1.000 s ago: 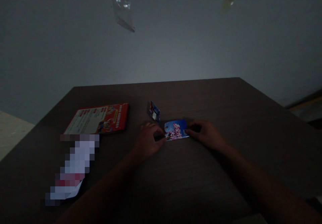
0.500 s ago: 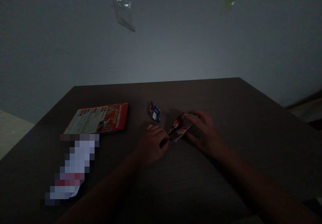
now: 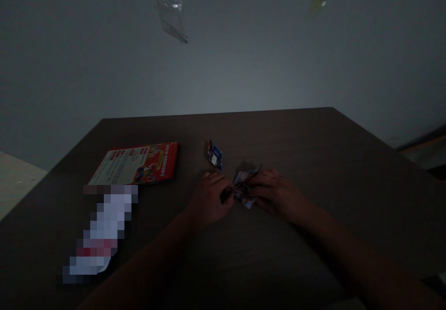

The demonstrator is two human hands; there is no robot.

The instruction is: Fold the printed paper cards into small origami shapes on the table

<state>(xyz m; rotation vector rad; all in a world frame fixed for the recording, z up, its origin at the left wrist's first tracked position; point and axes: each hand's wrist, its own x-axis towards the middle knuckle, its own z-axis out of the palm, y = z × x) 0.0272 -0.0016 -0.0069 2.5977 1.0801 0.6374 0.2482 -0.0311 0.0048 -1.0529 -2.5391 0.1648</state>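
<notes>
A small piece of folded, colour-printed paper (image 3: 245, 176) lies between my two hands over the middle of the table, its flaps spread apart. My left hand (image 3: 211, 196) is closed and pinches the paper at its left end. From the right, my right hand (image 3: 278, 191) has its fingers on the folds, bent together around the paper; the fingertips are partly hidden in it. Just beyond my left hand, a second small folded paper (image 3: 214, 155), mostly blue, rests on the table.
A red printed book or flat box (image 3: 156, 166) lies at the left of the dark table (image 3: 272, 131). Nearer on that side is a pale, blurred-out object (image 3: 106, 226). Behind the table stands a grey wall (image 3: 244, 68) with clear plastic (image 3: 170, 8) on it.
My right hand has moved down and closer to my left, its fingers going from the paper's upper edge into its folds. The paper has turned and shows paler faces. My left hand stays put.
</notes>
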